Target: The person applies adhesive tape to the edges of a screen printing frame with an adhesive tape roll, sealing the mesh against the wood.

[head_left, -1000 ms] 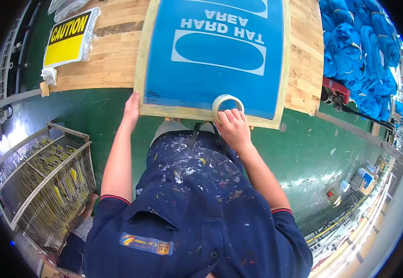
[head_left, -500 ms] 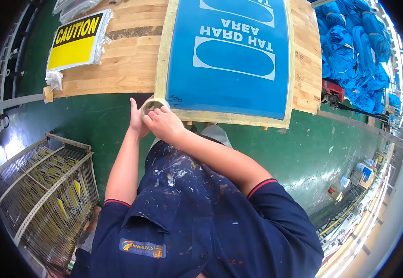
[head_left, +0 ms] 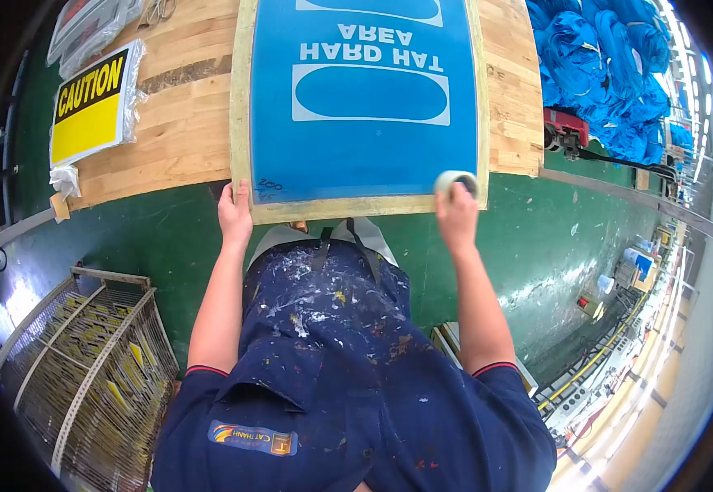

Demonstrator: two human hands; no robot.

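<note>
While both arms reach forward, the scene sorts by size as follows.
Room: a workshop with a green floor (head_left: 168, 221); blue bundles (head_left: 602, 74) are heaped at the far right, and a wire rack (head_left: 86, 361) stands at the lower left.
Worktop: pale wooden planks, the worktop (head_left: 184, 123) carries a yellow caution sign (head_left: 86, 107) wrapped in plastic at its left.
Frame: a wood-edged blue screen frame (head_left: 356, 107) lies flat, its long axis running away from the person, its near rail straight ahead of both hands.
Left hand: the left hand (head_left: 234, 215) is closed over the near-left corner of the frame.
Right hand: the right hand (head_left: 457, 215) pinches a roll of tape (head_left: 456, 181) at the near-right corner, touching the rail.
Nearer: both hands lie about equally close, one at each end of the near rail.
</note>
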